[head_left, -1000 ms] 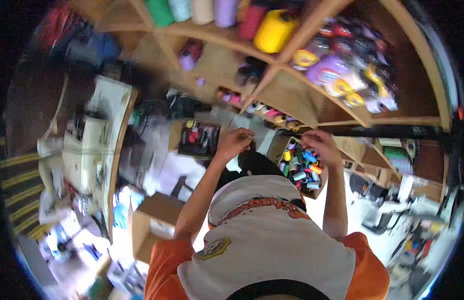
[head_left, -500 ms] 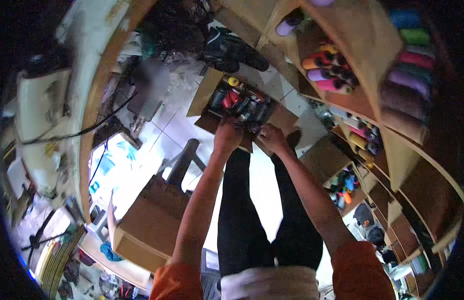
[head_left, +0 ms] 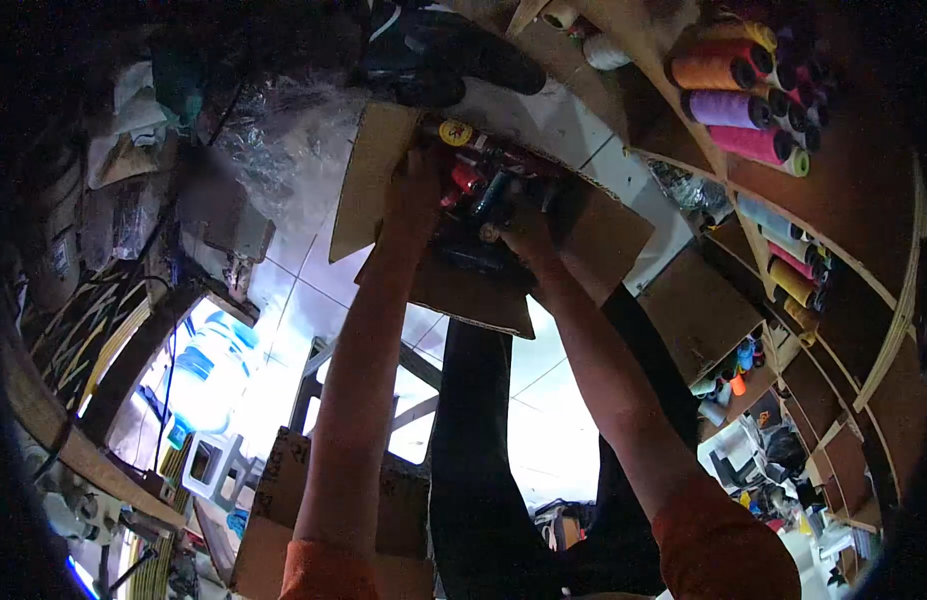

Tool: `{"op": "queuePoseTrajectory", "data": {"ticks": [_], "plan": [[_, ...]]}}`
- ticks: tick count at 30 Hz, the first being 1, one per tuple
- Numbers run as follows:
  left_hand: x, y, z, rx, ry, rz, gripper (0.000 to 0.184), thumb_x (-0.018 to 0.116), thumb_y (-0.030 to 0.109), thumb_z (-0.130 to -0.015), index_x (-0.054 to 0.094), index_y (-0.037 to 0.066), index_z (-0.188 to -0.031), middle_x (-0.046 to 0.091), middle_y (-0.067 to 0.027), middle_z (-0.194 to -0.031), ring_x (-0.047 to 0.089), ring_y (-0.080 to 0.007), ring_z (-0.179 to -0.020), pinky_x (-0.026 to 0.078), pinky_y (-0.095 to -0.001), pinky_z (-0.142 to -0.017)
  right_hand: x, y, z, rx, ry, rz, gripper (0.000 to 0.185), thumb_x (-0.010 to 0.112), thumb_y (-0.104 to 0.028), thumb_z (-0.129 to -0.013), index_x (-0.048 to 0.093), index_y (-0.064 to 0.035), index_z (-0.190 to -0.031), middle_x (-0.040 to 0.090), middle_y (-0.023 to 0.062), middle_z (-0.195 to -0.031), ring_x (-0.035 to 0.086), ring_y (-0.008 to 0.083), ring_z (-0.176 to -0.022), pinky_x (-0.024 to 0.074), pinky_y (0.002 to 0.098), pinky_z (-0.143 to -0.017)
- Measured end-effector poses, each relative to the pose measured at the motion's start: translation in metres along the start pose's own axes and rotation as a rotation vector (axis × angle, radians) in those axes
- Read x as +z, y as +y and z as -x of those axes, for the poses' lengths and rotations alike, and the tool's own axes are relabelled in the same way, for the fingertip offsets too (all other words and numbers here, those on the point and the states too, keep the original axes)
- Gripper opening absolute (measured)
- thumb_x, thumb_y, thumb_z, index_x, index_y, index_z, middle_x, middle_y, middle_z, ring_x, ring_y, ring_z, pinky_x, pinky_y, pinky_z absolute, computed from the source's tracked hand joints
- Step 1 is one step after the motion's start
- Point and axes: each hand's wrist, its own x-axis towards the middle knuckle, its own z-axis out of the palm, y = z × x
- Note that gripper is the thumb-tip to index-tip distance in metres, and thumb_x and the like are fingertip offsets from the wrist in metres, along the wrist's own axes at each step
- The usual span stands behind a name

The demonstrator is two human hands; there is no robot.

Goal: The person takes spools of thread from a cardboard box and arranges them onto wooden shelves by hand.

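Note:
An open cardboard box [head_left: 594, 235] stands on the floor before me, its flaps folded outward. Inside lie dark thread spools, a red spool [head_left: 468, 179] and one with a yellow end [head_left: 456, 132]. My left hand [head_left: 414, 190] reaches in at the left side, by the yellow-ended spool; shadow hides its fingers. Near the middle of the box, my right hand [head_left: 526, 228] is closed round a dark thread spool [head_left: 492, 196], its thumb by the lower end.
Wooden shelves [head_left: 724, 190] with colored thread spools [head_left: 729, 108] rise on the right. Another cardboard box [head_left: 274, 500] stands at lower left, near a white stool [head_left: 219, 470]. Clear plastic wrapping [head_left: 294, 130] lies at upper left, and dark shoes [head_left: 474, 50] sit beyond the open box.
My hands have gone from the box's near edge to deeper among the spools, the left hand toward the far left. My view has come closer to the box.

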Motion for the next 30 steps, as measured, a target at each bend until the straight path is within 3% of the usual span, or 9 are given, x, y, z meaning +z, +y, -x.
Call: {"op": "queuePoseTrajectory", "data": {"ticks": [5, 8, 10, 14, 16, 18, 20, 24, 30], "plan": [[-0.024, 0.025, 0.025, -0.018, 0.189, 0.129, 0.056, 0.064, 0.02, -0.075, 0.04, 0.003, -0.123, 0.048, -0.0225, -0.122, 0.054, -0.0423, -0.104, 0.047, -0.0452, -0.085, -0.019, -0.025, 0.02, 0.017, 0.125, 0.149, 0.063, 0.071, -0.036, -0.07, 0.048, -0.0028, -0.118, 0.055, 0.0205, -0.112, 0.053, 0.0373, -0.106, 0.0429, 0.0432, -0.091], [-0.101, 0.05, 0.059, -0.167, 0.134, 0.602, 0.064, 0.069, 0.022, -0.069, 0.04, 0.004, -0.123, 0.049, -0.0222, -0.121, 0.051, -0.0417, -0.107, 0.044, -0.0454, -0.089, -0.08, -0.059, 0.063, 0.044, 0.197, -0.156, 0.056, 0.071, -0.036, -0.071, 0.052, -0.0039, -0.113, 0.058, 0.0205, -0.105, 0.055, 0.0368, -0.102, 0.0438, 0.0435, -0.088], [-0.145, 0.062, 0.09, -0.304, 0.008, 0.846, 0.09, 0.076, 0.012, -0.061, 0.028, 0.002, -0.136, 0.046, -0.0231, -0.128, 0.05, -0.0351, -0.114, 0.042, -0.0412, -0.096, -0.15, -0.1, 0.104, 0.166, 0.11, -0.28, 0.056, 0.074, -0.027, -0.068, 0.051, -0.0019, -0.112, 0.053, 0.0217, -0.11, 0.053, 0.0374, -0.103, 0.0419, 0.0448, -0.088], [-0.24, 0.1, 0.143, -0.129, 0.142, 1.208, 0.057, 0.069, 0.008, -0.072, 0.043, 0.005, -0.123, 0.056, -0.0105, -0.113, 0.055, -0.0273, -0.104, 0.045, -0.0394, -0.089, -0.228, -0.076, 0.204, -0.225, 0.501, 0.161, 0.053, 0.076, -0.026, -0.067, 0.054, -0.0056, -0.111, 0.052, 0.0181, -0.11, 0.054, 0.0329, -0.101, 0.0446, 0.0428, -0.085], [-0.294, 0.13, 0.164, -0.272, 0.008, 1.755, 0.053, 0.067, 0.005, -0.075, 0.044, 0.005, -0.123, 0.056, -0.0086, -0.112, 0.055, -0.0253, -0.104, 0.045, -0.04, -0.09, -0.3, -0.102, 0.274, -0.024, 0.359, -0.307, 0.054, 0.076, -0.022, -0.067, 0.054, -0.0082, -0.114, 0.054, 0.0155, -0.112, 0.054, 0.0274, -0.103, 0.0463, 0.0396, -0.083], [-0.344, 0.165, 0.184, -0.3, -0.092, 2.099, 0.049, 0.066, 0.007, -0.077, 0.045, 0.006, -0.122, 0.057, -0.0075, -0.111, 0.056, -0.0247, -0.102, 0.046, -0.0412, -0.088, -0.385, -0.143, 0.336, 0.109, 0.193, -0.314, 0.054, 0.073, -0.007, -0.065, 0.055, -0.0081, -0.116, 0.057, 0.0103, -0.115, 0.056, 0.0194, -0.101, 0.0469, 0.0338, -0.085], [-0.394, 0.211, 0.181, -0.16, -0.097, 2.255, 0.047, 0.066, 0.014, -0.079, 0.046, 0.007, -0.121, 0.058, -0.0073, -0.108, 0.057, -0.0256, -0.099, 0.047, -0.0429, -0.085, -0.438, -0.151, 0.395, -0.181, 0.28, -0.645, 0.056, 0.071, -0.005, -0.064, 0.054, -0.0086, -0.117, 0.057, 0.009, -0.115, 0.057, 0.0186, -0.1, 0.0456, 0.0329, -0.088], [-0.473, 0.282, 0.183, 0.077, -0.468, 2.224, 0.05, 0.063, 0.009, -0.081, 0.043, 0.005, -0.126, 0.056, -0.0092, -0.111, 0.056, -0.0256, -0.102, 0.046, -0.042, -0.089, -0.567, -0.216, 0.524, -0.154, 0.501, -0.244, 0.065, 0.071, -0.008, -0.058, 0.051, -0.0072, -0.121, 0.055, 0.0061, -0.113, 0.053, 0.0206, -0.106, 0.0433, 0.0361, -0.091], [-0.506, 0.36, 0.184, 0.17, -0.59, 1.953, 0.052, 0.063, 0.015, -0.082, 0.042, 0.006, -0.129, 0.055, -0.0065, -0.113, 0.055, -0.0199, -0.104, 0.046, -0.0376, -0.088, -0.673, -0.219, 0.641, -0.17, 0.988, -0.052, 0.053, 0.064, -0.016, -0.058, 0.059, -0.0054, -0.11, 0.063, 0.0095, -0.099, 0.06, 0.0215, -0.093, 0.0455, 0.0319, -0.084]]}}
